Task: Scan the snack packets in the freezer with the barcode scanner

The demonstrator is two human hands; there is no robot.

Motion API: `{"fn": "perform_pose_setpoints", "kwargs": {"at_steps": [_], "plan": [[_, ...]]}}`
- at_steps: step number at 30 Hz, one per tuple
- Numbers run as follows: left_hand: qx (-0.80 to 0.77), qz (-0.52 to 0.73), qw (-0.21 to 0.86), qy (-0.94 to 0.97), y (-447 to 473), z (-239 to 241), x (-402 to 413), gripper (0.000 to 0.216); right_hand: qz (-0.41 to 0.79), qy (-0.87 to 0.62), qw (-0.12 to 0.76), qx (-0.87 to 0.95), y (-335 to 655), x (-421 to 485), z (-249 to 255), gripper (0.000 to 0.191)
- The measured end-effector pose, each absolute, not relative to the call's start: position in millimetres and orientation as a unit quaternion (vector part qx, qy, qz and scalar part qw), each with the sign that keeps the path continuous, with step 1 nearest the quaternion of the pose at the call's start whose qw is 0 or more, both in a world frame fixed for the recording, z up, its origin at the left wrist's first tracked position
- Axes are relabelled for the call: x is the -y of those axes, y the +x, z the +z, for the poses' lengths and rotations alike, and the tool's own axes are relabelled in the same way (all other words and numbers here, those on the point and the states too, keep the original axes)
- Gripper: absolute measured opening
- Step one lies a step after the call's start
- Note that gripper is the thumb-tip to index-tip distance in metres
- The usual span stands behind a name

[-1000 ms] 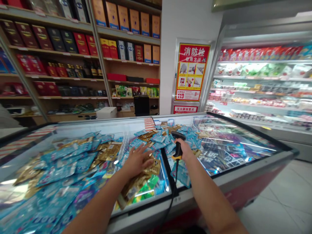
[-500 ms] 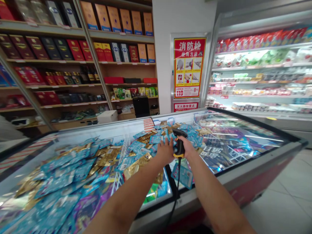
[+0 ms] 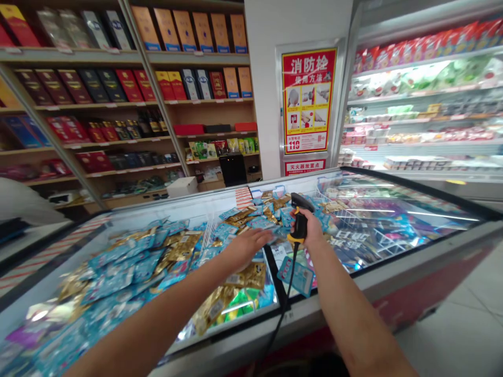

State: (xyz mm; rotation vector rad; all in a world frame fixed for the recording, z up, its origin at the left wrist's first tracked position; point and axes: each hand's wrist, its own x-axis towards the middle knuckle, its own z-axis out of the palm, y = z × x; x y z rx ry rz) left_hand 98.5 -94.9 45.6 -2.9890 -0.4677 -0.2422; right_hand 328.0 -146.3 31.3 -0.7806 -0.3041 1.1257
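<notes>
Fingers of the right hand (image 3: 313,230) are curled around the grip of a black-and-yellow plastic barcode scanner (image 3: 301,226), its head above them. The left hand's (image 3: 249,245) fingers stretch nearly straight over shiny blue foil packets (image 3: 226,232); blur hides any hold. The black scanner cable's (image 3: 294,262) lower end fades into shadow.

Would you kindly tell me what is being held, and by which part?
The right grip holds the scanner by its handle; whether the left grip holds anything cannot be told.
</notes>
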Motion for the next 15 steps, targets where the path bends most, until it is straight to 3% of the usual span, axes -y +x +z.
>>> {"fn": "perform_pose_setpoints", "kwargs": {"at_steps": [4,10,13,15], "plan": [[0.097,-0.009,0.031,-0.995,44,34,105,0.058,0.535,-0.366,0.746,0.148,319,139,23,0.013],[0.136,0.058,-0.018,-0.989,11,48,113,0.087,0.574,-0.377,0.711,0.156,303,136,22,0.013],[0.153,0.088,-0.062,-0.982,6,72,107,0.084,0.571,-0.392,0.704,0.154,295,137,24,0.012],[0.161,0.088,-0.108,-0.977,9,87,95,0.07,0.572,-0.396,0.701,0.156,291,135,25,0.012]]}}
